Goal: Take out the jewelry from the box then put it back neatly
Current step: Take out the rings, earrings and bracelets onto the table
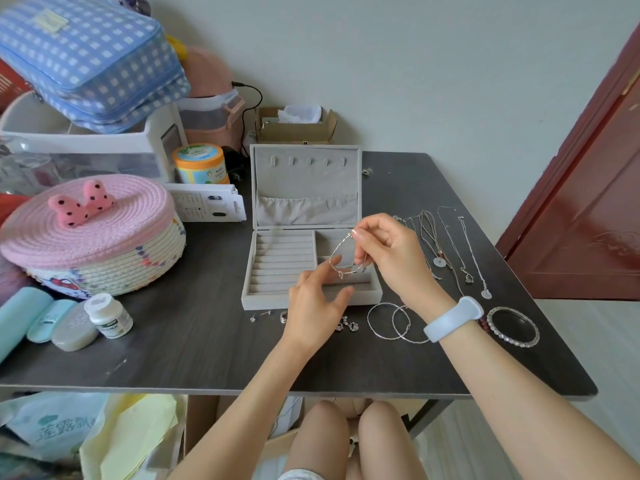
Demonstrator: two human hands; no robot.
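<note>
Bracelet held above the open jewelry box (311, 265).
The right hand (388, 251) pinched a thin bracelet (341, 256); the left hand (317, 306), fingers relaxed, perhaps touched it.

Little is readable. Landmark: grey jewelry box (311, 265) at table centre.

Far below-left of the box, under the table, a pale plastic bag (52, 431) carries large teal Chinese characters, roughly "莲露" plus more, partly creased and unclear.

Left of the box, an orange-and-yellow jar (201, 164) with green lid has printed label text, too small to read.

Between the jar and the box, a white card package (207, 202) shows lines of fine print, illegible.

Below-left of the box, a small white pill bottle (109, 317) has a green label with lettering, blurred, not readable.
</note>
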